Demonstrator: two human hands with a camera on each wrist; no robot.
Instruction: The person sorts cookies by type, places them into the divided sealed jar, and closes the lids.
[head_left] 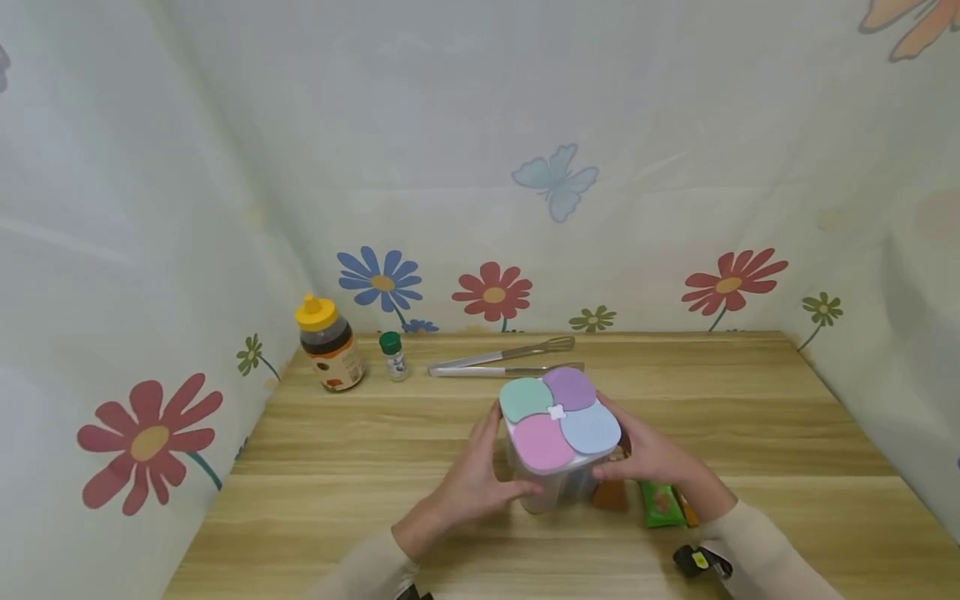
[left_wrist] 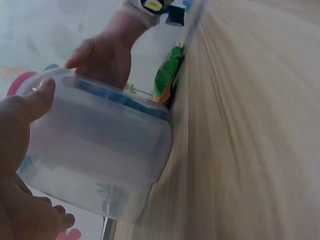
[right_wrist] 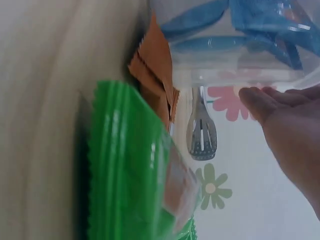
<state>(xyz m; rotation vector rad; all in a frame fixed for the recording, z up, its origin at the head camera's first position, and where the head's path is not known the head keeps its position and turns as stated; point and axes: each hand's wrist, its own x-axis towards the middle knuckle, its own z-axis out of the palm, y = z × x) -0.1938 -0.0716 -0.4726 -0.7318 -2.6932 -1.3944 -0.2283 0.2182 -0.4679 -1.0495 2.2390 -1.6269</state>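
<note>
Head view: left hand (head_left: 468, 479) and right hand (head_left: 648, 454) grip four-lidded seasoning box (head_left: 558, 429); its base and the snack packets (head_left: 660, 502) are partly hidden.

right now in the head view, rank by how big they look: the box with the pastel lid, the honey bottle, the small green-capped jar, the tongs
1. box, though it sits nearest the camera, which inflates it
2. tongs, longest but thin
3. honey bottle, bulkier than the tongs, so 2 and 3 are close
4. jar, clearly smallest
</note>
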